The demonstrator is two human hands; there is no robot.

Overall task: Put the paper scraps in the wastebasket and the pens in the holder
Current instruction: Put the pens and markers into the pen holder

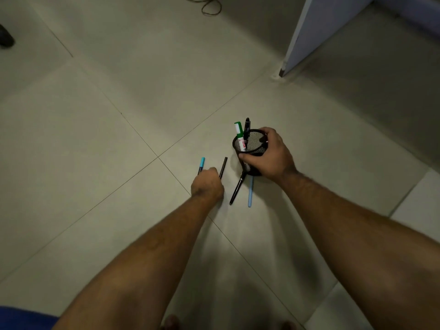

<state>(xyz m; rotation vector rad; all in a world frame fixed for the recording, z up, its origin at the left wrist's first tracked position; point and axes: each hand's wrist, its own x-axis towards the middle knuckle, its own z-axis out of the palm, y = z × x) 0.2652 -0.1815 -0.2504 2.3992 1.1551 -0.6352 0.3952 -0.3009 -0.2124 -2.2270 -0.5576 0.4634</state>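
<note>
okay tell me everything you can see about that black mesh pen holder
The pen holder is a round cup of black wire mesh, see-through, seemingly tilted. The right hand grips it around the side and rim. Inside stand a green-capped marker and a black pen, both poking above the rim. Its base meets the tiled floor.

it looked like an office — pale tiled floor (100,96), the foot of a grey partition panel (309,32), a loose cable (210,5) — and a black mesh pen holder (252,145).
</note>
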